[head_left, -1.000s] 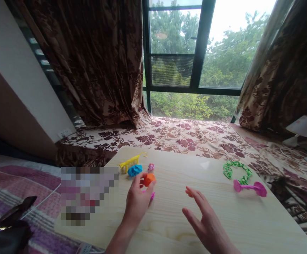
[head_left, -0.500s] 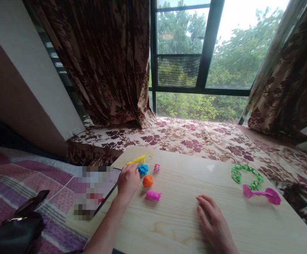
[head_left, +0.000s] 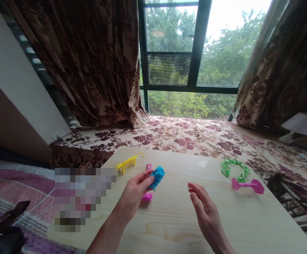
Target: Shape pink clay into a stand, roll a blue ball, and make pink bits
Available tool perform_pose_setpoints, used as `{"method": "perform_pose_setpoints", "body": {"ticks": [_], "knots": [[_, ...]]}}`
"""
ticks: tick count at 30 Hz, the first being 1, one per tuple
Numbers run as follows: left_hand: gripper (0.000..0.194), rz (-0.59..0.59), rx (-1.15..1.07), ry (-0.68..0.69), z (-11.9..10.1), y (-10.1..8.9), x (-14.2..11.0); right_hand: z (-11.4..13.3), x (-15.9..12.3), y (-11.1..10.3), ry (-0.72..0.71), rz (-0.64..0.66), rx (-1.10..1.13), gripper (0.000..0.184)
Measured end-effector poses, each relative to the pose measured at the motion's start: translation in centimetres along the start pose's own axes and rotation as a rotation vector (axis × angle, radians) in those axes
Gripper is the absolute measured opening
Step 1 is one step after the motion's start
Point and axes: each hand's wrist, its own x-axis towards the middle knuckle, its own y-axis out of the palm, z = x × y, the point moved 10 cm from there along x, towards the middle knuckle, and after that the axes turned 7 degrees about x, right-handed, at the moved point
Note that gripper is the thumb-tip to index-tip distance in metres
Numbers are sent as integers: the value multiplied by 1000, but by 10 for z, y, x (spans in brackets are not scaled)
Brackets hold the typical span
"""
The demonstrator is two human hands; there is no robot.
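Note:
My left hand [head_left: 139, 186] grips a blue crumpled lump [head_left: 157, 177] between thumb and fingers, above the light wooden table. What the lump is made of I cannot tell. Under and behind that hand lies a magenta rounded piece [head_left: 147, 197], partly hidden. A small pink-and-red piece [head_left: 148, 166] shows just beyond the lump. My right hand [head_left: 203, 206] is open near the table's middle, fingers stretched toward the left hand and holding nothing. No orange piece shows now; my left hand covers that spot.
A yellow toy animal with a long curled tail [head_left: 127, 163] stands at the table's far left. To the right are a green linked chain [head_left: 234, 171] and a magenta piece with two round ends [head_left: 247, 185]. A white lamp [head_left: 301, 124] stands on the flowered window seat [head_left: 185, 135].
My left hand has picked up the blue lump and brought it right and nearer. The yellow toy is uncovered. My right hand has lifted slightly, and the view has shifted.

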Motion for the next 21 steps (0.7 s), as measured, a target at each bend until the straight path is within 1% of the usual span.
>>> {"method": "perform_pose_setpoints", "body": {"ticks": [1, 2, 3, 4, 6, 8, 10, 12, 13, 15, 17, 18, 19, 21], "knots": [[37, 139, -268, -106, 7, 33, -11, 13, 4, 7, -16, 20, 39, 32], [35, 224, -457, -195, 12, 60, -22, 24, 8, 15, -34, 41, 64, 34], [32, 276, -590, -247, 14, 81, -32, 32, 12, 21, -52, 57, 69, 34], [29, 309, -687, -289, 17, 98, -39, 38, 15, 26, -80, 65, 54, 34], [25, 327, -793, -343, 24, 117, -46, 39, 20, 29, -101, 54, 19, 35], [25, 311, -838, -404, 37, 124, -48, 29, 22, 25, -60, 20, 11, 32], [26, 262, -859, -467, 51, 125, -49, 14, 21, 16, 35, -22, 51, 26], [25, 211, -889, -512, 59, 125, -50, 1, 19, 12, 116, -53, 111, 30], [24, 205, -918, -526, 59, 127, -52, -2, 17, 12, 132, -61, 133, 33], [23, 257, -1004, -547, 51, 138, -55, -1, 14, 16, 113, -54, 120, 36], [23, 358, -1094, -573, 39, 151, -59, 4, 11, 24, 52, -28, 14, 37], [23, 390, -1132, -585, 34, 156, -60, 9, 9, 29, 9, -9, -71, 36], [23, 397, -1161, -597, 32, 158, -60, 14, 7, 35, -40, 16, -165, 35], [22, 355, -1197, -621, 33, 158, -57, 25, 5, 44, -136, 63, -336, 29]]}}
